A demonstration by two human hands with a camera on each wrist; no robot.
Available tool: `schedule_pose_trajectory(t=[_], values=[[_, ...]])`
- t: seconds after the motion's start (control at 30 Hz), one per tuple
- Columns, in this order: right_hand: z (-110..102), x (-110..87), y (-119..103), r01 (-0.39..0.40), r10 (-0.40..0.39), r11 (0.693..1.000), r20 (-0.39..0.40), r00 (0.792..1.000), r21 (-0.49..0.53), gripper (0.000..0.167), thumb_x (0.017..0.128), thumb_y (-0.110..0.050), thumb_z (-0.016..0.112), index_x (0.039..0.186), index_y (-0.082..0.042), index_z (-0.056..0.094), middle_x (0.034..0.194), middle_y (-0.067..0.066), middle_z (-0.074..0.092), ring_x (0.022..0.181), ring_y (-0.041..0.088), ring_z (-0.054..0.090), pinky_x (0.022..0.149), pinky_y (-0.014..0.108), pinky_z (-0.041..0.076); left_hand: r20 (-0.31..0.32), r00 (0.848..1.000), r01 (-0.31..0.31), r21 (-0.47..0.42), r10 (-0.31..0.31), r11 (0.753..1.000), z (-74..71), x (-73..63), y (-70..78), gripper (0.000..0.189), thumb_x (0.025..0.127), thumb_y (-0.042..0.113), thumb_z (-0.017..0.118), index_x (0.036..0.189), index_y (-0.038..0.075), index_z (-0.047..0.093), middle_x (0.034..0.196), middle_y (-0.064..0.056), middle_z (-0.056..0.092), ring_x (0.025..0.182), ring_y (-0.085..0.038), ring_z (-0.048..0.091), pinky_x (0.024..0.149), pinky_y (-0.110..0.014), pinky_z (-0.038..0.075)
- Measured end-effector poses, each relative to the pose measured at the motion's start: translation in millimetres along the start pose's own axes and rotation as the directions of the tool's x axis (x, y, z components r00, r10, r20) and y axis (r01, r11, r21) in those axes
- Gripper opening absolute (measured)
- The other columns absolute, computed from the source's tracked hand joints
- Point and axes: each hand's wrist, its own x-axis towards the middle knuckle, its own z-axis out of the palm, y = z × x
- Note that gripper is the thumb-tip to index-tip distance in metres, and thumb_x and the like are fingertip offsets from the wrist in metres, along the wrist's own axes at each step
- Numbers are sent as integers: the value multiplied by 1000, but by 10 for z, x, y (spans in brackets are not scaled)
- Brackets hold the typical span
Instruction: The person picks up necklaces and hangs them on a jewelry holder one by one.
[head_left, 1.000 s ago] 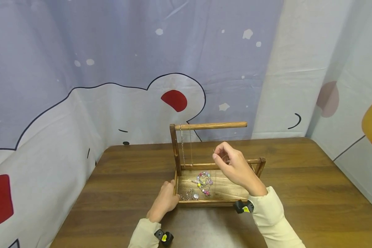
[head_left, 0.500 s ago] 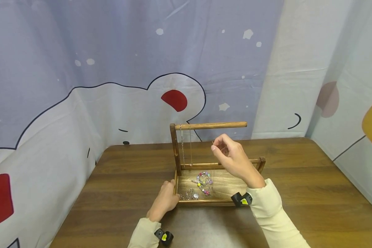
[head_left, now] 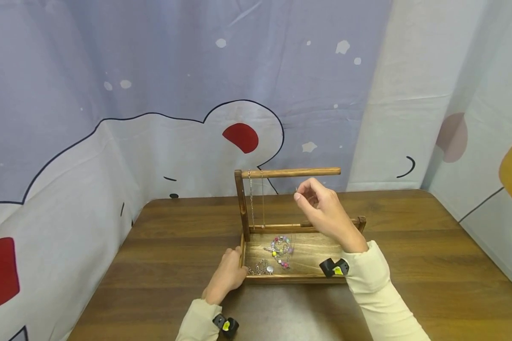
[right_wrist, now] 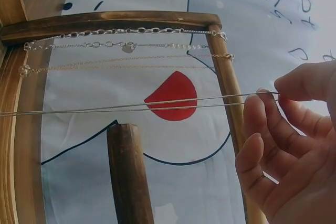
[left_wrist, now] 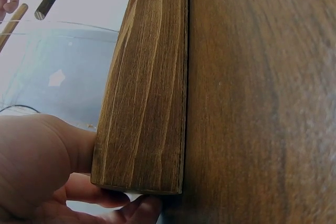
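A wooden jewelry stand [head_left: 240, 203] with a tray base stands in the middle of the table. My left hand [head_left: 226, 274] grips the tray's front left corner, thumb on one side and fingers curled under the end in the left wrist view. My right hand [head_left: 327, 210] is raised above the tray, below the top bar [head_left: 298, 172]. Its thumb and index finger pinch a thin necklace [right_wrist: 199, 98], whose two fine strands hang down toward the tray. A silver chain necklace [right_wrist: 105, 45] and a fine gold-toned necklace [right_wrist: 131, 59] hang from the bar's left part.
On the tray floor lie a colourful beaded bracelet [head_left: 274, 254] and a heap of silver chain [head_left: 260, 270] with a round disc. A lower rod [right_wrist: 126, 177] runs along the tray's back. A printed curtain [head_left: 187, 156] hangs behind the wooden table [head_left: 166, 255].
My right hand has risen from near the tray's back rail toward the top bar, lifting the thin necklace. My left hand has stayed on the tray's corner.
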Motion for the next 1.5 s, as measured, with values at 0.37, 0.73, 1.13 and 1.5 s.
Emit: schedule_pose_trajectory(t=[0.37,0.73,1.13,1.5], values=[[7,8,328,-31,31,999,-29,999,-20,4,89,-5,55,91,-2,55,79,6,58,66,17,52,59,24,44,-20,999,-28,6,28,1000,4,4,4,57,78,4,63,128,-13,42,112,-29,48,107,-37,48,91,-47,41],[-86,-16,550,-23,22,1000,-65,998,-15,8,92,-19,54,93,-11,54,81,5,61,67,16,53,58,24,43,-13,1000,-24,-1,24,1000,13,5,-3,56,78,5,62,128,-14,42,113,-29,47,108,-36,47,92,-47,40],[-171,-42,640,-42,36,998,-110,993,-50,8,91,-18,54,93,-10,54,80,1,60,68,13,53,59,22,43,-15,1000,-9,-23,9,1000,12,1,-8,58,80,5,62,130,-14,39,120,-31,44,114,-39,44,95,-48,39],[-286,-72,531,-58,56,998,-143,988,-12,8,90,-6,54,93,2,53,82,10,62,73,10,57,62,17,45,-16,1000,-5,-31,4,1000,12,0,-13,58,80,5,62,130,-15,40,121,-31,43,115,-40,44,94,-49,39]])
